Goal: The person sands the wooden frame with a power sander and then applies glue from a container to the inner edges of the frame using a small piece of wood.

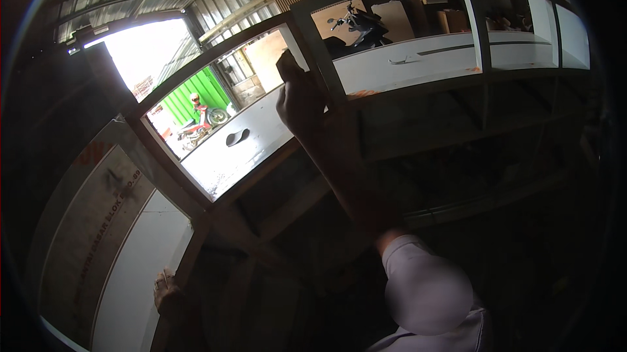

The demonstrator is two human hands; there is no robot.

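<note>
My right hand (302, 105) is raised on an outstretched arm in front of a wooden cabinet frame (312, 51). Its fingers are closed on a small dark piece (287, 66), held against the upright between two openings; shadow hides what kind of piece it is. Lower down at the left, my left hand (168, 292) has its fingers curled over the edge of a white panel (145, 247). A dark, curved two-lobed object (238, 137) lies on the white surface seen through the left opening.
Through the right opening, a thin strip (445, 49) lies on a white board (405, 68). Beyond the frame stand a red motorbike (202, 122) by a green wall (208, 91) and a dark motorbike (363, 27). Dark frame bars (450, 205) cross below my right arm.
</note>
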